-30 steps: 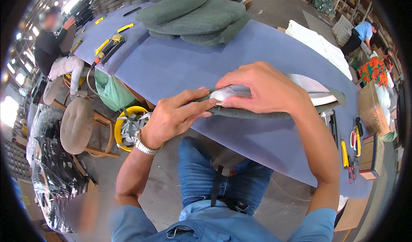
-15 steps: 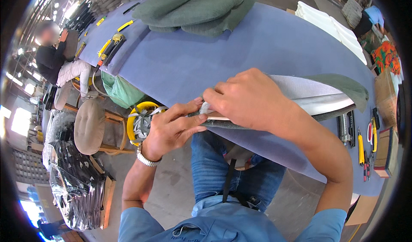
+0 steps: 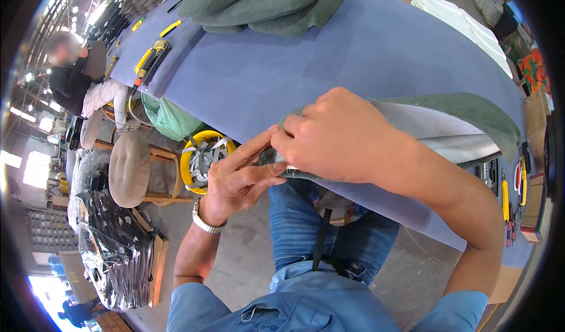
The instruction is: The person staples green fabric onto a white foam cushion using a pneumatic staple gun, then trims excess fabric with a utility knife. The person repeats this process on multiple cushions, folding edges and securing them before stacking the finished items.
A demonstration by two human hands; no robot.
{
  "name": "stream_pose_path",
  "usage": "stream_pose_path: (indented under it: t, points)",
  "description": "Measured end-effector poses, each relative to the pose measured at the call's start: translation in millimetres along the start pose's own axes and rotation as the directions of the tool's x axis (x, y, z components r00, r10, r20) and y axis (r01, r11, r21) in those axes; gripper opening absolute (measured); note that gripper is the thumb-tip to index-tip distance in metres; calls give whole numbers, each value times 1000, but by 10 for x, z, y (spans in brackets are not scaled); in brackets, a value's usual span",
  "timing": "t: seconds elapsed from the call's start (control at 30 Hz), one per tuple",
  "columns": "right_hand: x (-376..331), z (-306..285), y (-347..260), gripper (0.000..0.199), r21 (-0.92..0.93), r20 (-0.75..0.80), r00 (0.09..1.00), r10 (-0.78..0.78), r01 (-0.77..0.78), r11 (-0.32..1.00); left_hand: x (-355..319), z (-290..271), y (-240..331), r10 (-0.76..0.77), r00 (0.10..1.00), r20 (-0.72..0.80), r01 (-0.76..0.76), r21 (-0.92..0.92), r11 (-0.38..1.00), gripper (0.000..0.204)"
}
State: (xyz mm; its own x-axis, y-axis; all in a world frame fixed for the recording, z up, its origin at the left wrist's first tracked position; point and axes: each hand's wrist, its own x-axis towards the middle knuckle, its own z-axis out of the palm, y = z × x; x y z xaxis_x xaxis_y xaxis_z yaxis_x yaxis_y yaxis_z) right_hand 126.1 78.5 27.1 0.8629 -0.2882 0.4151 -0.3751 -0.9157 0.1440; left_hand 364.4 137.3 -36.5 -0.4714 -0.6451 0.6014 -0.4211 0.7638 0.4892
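A green fabric cover (image 3: 488, 111) with a pale lining (image 3: 426, 114) lies along the near edge of the table, its right part spread open. My left hand (image 3: 244, 170), with a metal watch on the wrist, pinches the cover's left end between thumb and fingers. Close against it, my right hand (image 3: 344, 141) is bent over the same end, fingertips curled in on the edge. A small pale edge shows between the two hands; the fingers hide most of what they grip there.
Green cushions (image 3: 259, 5) are piled at the table's far side. A yellow-and-black staple gun (image 3: 154, 58) lies far left; a yellow cutter (image 3: 505, 197) lies right. A yellow bucket (image 3: 187, 161) of strips and a padded stool (image 3: 129, 168) stand left. A person (image 3: 73, 82) sits beyond.
The view has shifted slightly. More of the green fabric shows along the cover's far side, and the white piece between my fingertips is now mostly covered. Both hands stay at the left end.
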Motion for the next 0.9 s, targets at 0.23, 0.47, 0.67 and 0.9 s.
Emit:
stream_pose_path:
  t: [0.23,0.47,0.67,0.9]
  points:
    - [-12,68,-58,17,47,-57,997,60,-58,997,-24,-31,27,-4,1000,10,4,62,998,37]
    - [-25,75,-51,23,174,-41,993,110,-101,979,-111,2,-4,-58,998,26,60,-60,996,33]
    - [-79,8,-9,20,138,51,991,124,-130,982,17,6,68,31,999,-9,-31,33,999,32]
    - [-168,-436,-284,18,442,-20,986,164,-139,886,16,-44,222,16,993,116,-30,122,992,37]
